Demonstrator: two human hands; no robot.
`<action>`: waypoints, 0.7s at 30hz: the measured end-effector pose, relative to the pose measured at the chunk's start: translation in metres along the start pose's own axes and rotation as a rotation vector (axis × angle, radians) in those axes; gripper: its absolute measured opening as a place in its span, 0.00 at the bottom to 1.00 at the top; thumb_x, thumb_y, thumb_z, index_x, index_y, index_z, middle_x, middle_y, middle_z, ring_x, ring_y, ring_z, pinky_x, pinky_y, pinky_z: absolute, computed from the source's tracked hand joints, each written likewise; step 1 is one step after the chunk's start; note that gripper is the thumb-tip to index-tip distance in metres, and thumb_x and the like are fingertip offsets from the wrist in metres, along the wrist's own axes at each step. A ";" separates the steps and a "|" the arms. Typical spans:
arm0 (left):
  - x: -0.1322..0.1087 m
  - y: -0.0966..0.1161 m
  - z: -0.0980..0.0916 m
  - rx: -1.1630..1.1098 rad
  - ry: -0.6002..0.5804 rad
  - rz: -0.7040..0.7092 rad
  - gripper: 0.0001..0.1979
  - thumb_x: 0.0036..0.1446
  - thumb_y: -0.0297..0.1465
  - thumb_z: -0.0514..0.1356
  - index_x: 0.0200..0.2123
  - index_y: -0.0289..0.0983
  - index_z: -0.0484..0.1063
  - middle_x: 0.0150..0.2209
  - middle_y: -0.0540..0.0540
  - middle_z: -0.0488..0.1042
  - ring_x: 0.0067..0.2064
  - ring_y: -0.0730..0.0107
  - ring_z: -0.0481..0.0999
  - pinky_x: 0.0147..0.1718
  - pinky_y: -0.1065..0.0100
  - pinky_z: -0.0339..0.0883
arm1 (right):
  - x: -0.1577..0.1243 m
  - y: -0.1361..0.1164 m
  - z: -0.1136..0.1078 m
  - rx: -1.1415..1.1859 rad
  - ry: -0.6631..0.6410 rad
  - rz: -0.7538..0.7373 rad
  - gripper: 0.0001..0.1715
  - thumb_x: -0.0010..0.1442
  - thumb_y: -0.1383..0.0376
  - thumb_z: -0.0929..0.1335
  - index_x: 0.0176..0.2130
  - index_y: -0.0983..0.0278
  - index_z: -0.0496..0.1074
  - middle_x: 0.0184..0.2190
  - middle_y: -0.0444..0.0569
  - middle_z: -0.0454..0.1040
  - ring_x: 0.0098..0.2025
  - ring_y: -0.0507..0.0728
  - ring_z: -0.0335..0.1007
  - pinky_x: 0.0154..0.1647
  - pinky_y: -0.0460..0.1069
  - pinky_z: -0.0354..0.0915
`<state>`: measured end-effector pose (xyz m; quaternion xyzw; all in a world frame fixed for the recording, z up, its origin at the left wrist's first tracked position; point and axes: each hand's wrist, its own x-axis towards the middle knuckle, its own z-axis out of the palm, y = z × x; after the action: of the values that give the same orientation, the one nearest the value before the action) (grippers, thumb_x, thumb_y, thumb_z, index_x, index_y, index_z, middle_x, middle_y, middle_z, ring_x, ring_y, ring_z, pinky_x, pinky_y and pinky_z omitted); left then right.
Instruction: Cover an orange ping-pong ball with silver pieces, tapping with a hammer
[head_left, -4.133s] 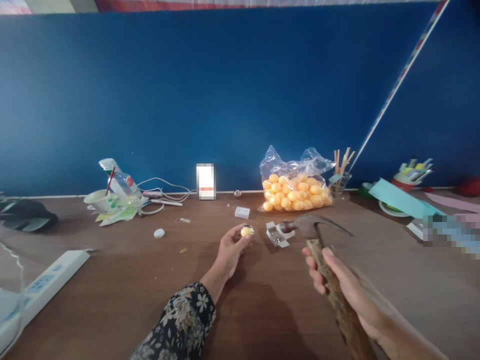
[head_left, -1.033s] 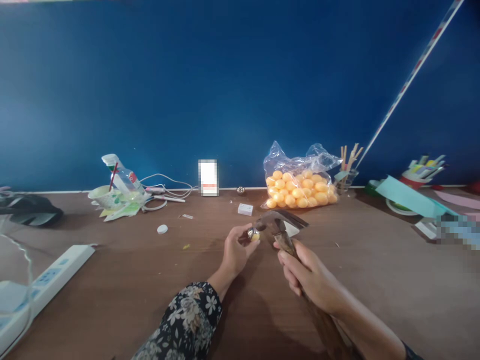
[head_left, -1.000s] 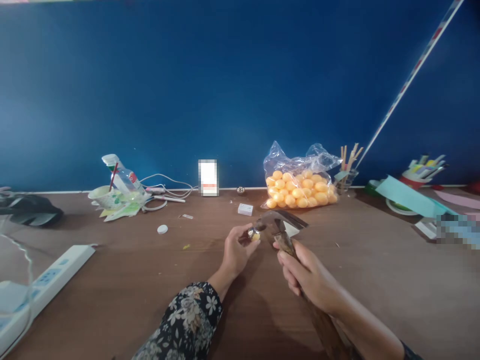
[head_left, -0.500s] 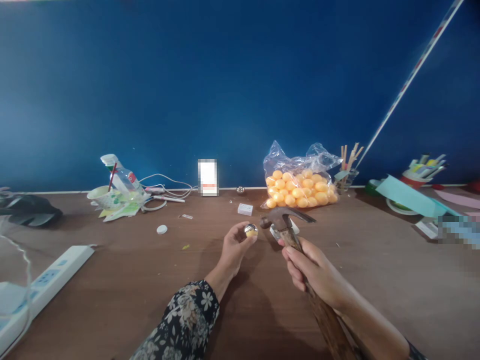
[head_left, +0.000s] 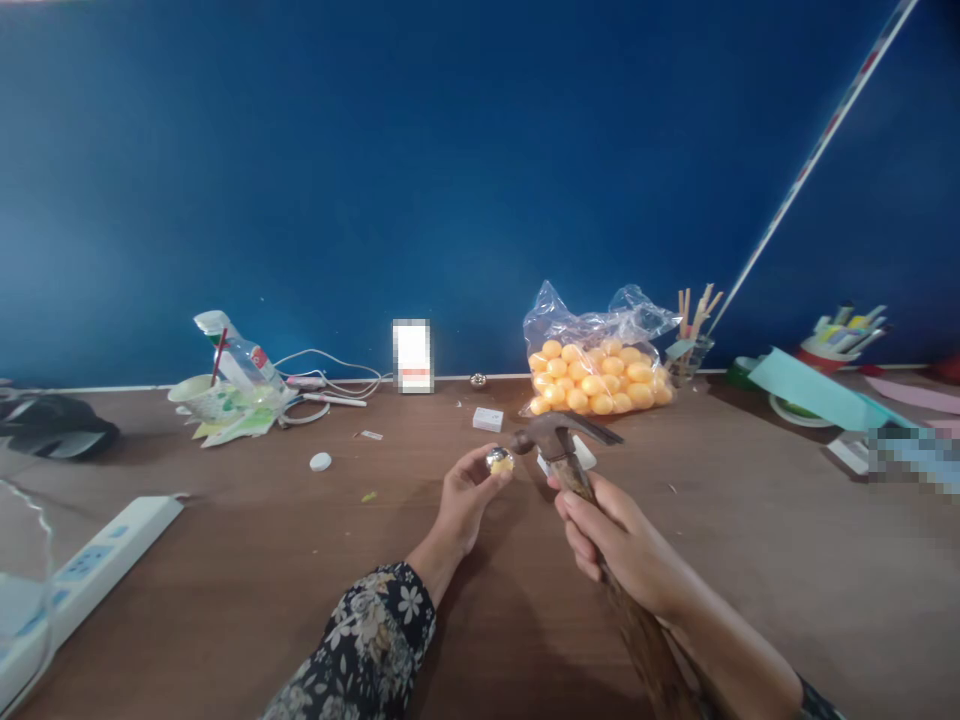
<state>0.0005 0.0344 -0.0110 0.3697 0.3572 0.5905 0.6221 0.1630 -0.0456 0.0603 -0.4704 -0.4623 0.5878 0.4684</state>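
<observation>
My left hand (head_left: 466, 495) is closed round a small shiny silver ball (head_left: 499, 460), gripped between thumb and fingers just above the table. Its lower side looks yellow; whether that is a reflection I cannot tell. In my right hand (head_left: 611, 535) is a claw hammer (head_left: 564, 462) with a worn wooden handle, fingers wrapped below the head. The hammer's striking face points left, close beside the ball and apart from it. Partly hidden behind the hammer lies a white object (head_left: 583, 453).
A clear plastic bag (head_left: 600, 380) of yellow balls stands by the blue wall, near a small white box (head_left: 488, 419) and another shiny round object (head_left: 478, 380). At left are a plastic bottle (head_left: 244, 355), a white cap (head_left: 320, 462) and a power strip (head_left: 94, 560). Pens fill a cup (head_left: 821, 358) at right.
The hammer in my right hand has shifted slightly left, its head a little nearer the ball. My left hand keeps its grip on the ball. The whole view has slid slightly.
</observation>
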 end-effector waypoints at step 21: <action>-0.002 0.000 0.001 -0.151 -0.072 -0.083 0.22 0.40 0.28 0.71 0.42 0.37 0.75 0.36 0.47 0.78 0.37 0.73 0.76 0.43 0.68 0.67 | -0.005 -0.004 -0.002 0.038 0.036 0.005 0.23 0.54 0.51 0.67 0.43 0.63 0.63 0.26 0.39 0.61 0.17 0.44 0.52 0.13 0.42 0.54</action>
<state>0.0009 0.0326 -0.0105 0.3276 0.3041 0.5757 0.6847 0.1659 -0.0493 0.0649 -0.4734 -0.4413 0.5890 0.4840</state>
